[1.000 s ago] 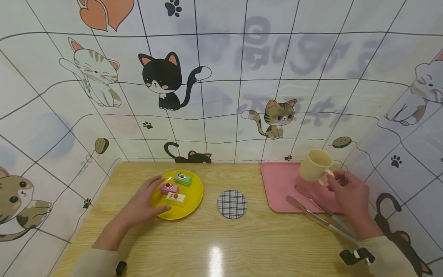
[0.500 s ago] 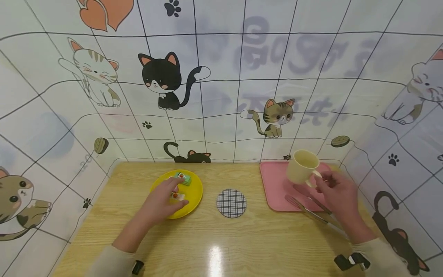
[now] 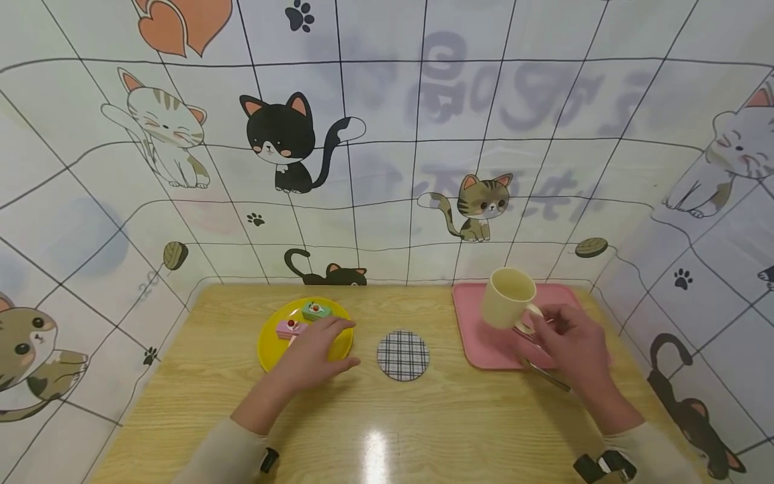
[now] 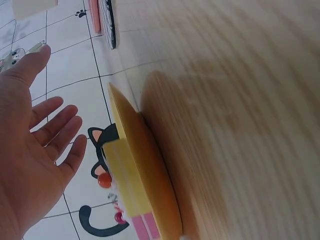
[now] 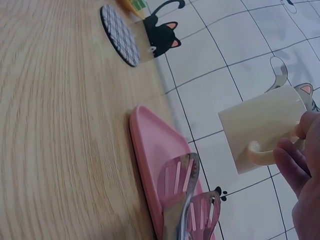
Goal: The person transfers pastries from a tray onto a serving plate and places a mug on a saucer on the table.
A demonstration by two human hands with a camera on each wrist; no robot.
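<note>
My right hand pinches the handle of a cream mug. The mug hangs over the pink tray, and in the right wrist view its base is apart from the tray. Slotted metal tongs lie across the tray, partly behind my right hand in the head view. My left hand, fingers spread and loosely bent, hovers over the near right part of the yellow plate. On the plate sit a green toy cake, a pink one, and a pale yellow one mostly hidden from the head view.
A round checked coaster lies on the wooden table between plate and tray. A cat-print sheet rises behind the table and along both sides.
My right hand has carried the mug left across the tray. My left hand has moved right over the plate, from its left edge toward the coaster.
</note>
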